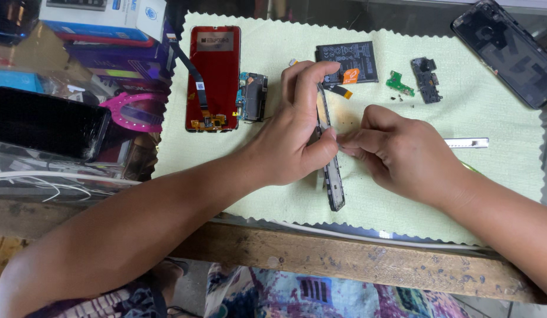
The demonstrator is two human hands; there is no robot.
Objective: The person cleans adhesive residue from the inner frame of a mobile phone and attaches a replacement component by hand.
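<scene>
My left hand grips a dark phone frame held on edge over the pale green cloth mat. My right hand pinches at the frame's side, its fingertips meeting my left thumb; whether it holds a small tool or part I cannot tell. Behind the hands lie a black phone battery with an orange tab, a red display panel with a flex cable, and a small circuit board.
A green sub-board, a black speaker module and tiny screws lie at the back right. Metal tweezers rest right of my hand. A black back cover sits far right. Boxes and a cracked phone crowd the left. Wooden bench edge in front.
</scene>
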